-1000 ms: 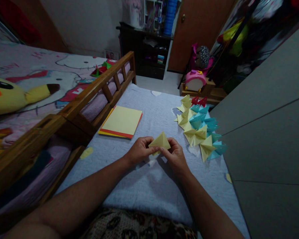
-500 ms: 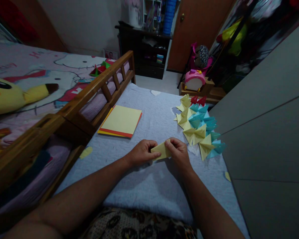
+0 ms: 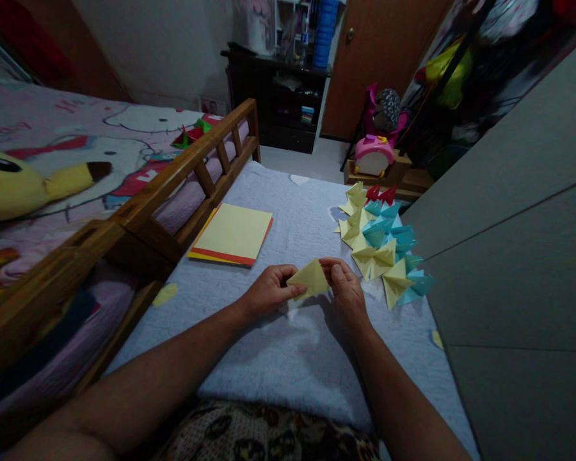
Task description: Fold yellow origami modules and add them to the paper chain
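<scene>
Folding in hand: a small yellow paper [image 3: 313, 276] is held near the middle of the frame, just above a pale blue sheet [image 3: 269, 365].
The left hand [image 3: 270, 292] grips the paper's left side, thumb across its front; the right hand [image 3: 348, 289] is curled at its right edge, thumb lifted, and I cannot tell whether its fingertips pinch the paper. The piece seems to be mid-fold, between creases; the next move would likely call for a steady left grip while the right fingertips line up an edge and press it flat. Left of center lies a stack of flat sheets [image 3: 235, 229]; right of center stand rows of yellow folded pieces [image 3: 374, 259] and blue folded pieces [image 3: 416, 286].
</scene>
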{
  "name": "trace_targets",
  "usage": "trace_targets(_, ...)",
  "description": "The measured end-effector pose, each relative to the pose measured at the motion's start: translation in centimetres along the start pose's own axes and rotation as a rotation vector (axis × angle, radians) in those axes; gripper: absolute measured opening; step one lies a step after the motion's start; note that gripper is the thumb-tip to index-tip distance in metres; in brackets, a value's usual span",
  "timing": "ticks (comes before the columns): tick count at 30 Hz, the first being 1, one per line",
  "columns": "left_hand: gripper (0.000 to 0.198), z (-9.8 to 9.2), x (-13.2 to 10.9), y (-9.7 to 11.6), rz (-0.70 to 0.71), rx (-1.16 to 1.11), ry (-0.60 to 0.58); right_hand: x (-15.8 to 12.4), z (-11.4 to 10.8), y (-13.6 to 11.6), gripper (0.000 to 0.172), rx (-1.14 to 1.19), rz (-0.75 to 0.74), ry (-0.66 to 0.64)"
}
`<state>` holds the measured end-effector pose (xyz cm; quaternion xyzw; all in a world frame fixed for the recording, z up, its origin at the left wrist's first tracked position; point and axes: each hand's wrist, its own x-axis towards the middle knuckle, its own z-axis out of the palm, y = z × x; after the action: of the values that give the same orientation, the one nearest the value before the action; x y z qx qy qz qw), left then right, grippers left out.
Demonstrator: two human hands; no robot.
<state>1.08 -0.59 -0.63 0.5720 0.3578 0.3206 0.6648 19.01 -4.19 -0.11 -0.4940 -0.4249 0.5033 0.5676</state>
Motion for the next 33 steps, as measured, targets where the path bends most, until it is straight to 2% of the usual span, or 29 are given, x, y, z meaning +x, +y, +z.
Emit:
trace_targets(5,0.034,-0.2,0.3,-0.1,0.096,-0.035,0.15,-0.2,0.1,0.9,0.038,-0.125,-0.167,0.015)
trace_targets(8,0.035,-0.1,0.2,-0.4,0.164,-0.02,0.184,-0.6,0.3,0.9,0.03,-0.263,-0.31,0.044)
trace_targets(12,0.053,0.2,-0.1,-0.6,0.272,0.101,0.209,-0.8,0.5,0.3,0.023,-0.356,-0.424,-0.007)
trace_targets(15,0.046,0.2,-0.3,-0.5,0.332,0.169,0.227,-0.9,0.5,-0.1,0.022,-0.365,-0.452,-0.017)
trace_targets(23,0.027,0.0,-0.2,-0.4,0.319,0.211,0.257,-1.1,0.3,-0.1,0.019,-0.366,-0.492,-0.048)
trace_targets(28,0.008,0.0,-0.2,-0.1,0.391,0.264,0.214,-1.1,0.5,-0.2,0.012,-0.312,-0.437,-0.04)
trace_targets(33,0.007,-0.2,-0.2,0.0,0.456,0.353,0.193,-1.1,0.5,-0.2,0.013,-0.301,-0.43,-0.055)
